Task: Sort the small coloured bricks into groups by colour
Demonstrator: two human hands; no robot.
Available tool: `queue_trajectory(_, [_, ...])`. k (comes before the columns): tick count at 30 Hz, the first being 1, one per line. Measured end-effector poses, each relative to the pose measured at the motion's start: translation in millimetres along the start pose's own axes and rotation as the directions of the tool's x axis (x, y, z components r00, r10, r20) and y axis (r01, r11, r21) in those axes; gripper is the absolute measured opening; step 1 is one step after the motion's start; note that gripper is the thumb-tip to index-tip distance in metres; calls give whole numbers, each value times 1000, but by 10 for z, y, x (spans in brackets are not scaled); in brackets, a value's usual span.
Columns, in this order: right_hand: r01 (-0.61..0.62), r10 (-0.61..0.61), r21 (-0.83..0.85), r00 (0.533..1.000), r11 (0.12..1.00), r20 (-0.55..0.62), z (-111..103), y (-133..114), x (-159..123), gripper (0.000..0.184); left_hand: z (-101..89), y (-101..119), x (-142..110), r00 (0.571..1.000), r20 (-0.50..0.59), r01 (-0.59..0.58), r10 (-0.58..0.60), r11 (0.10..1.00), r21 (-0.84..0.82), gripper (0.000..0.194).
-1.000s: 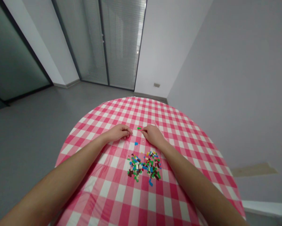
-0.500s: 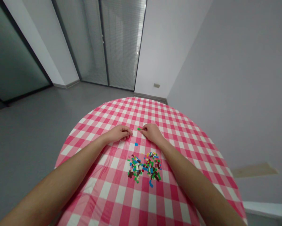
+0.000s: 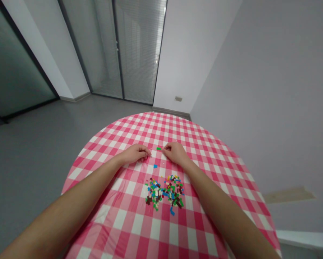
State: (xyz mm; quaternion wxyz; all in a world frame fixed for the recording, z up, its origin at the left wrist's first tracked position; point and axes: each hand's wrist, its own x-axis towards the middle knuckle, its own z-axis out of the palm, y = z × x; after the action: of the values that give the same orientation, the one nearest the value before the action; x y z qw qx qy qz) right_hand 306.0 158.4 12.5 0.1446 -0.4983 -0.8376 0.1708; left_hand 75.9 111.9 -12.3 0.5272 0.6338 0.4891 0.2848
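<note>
the left hand (image 3: 135,153) and right hand (image 3: 176,153) rest apart, loosely curled, just either side of a small green brick (image 3: 158,148) at frame centre, well placed for a light pinch.

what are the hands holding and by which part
No held piece shows: the left hand is curled and could hide something small, and the right hand lies near a green toy brick, apart from it.

Small plastic bricks (image 3: 158,148), lightly glossy, are shown between the left hand (image 3: 135,153) and right hand (image 3: 176,152), on a smooth, sheened, vinyl-like checked tablecloth (image 3: 123,216).
</note>
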Motion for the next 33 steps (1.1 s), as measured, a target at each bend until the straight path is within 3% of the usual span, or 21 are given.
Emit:
queue_trajectory(2, [22,-22,60,1000,998,9,-58,63,-123,17,-2,-8,4,1000,-1,-9,9,1000,6,23])
queue_trajectory(5, [55,-73,153,990,987,118,-201,172,-365,14,-1,-25,9,1000,-8,-14,14,1000,14,23])
queue_trajectory(11, [43,-123,216,921,975,371,-442,297,-764,15,0,-63,21,1000,-11,-12,12,1000,10,23])
queue_trajectory(16, [41,-109,178,913,983,393,-431,282,-903,17,3,-62,21,1000,-28,-2,2,1000,18,22])
queue_trajectory(22, [53,-161,212,832,976,531,-413,232,-971,26,9,-43,-1,999,-37,11,-10,1000,12,23])
queue_trajectory(27, [76,-117,98,842,992,526,-422,218,-962,20,6,-44,1,999,-36,7,-6,1000,17,23])
queue_trajectory(33, [175,-214,124,826,977,521,-388,29,-973,24,-8,-81,21,1000,-25,-15,16,1000,27,24])
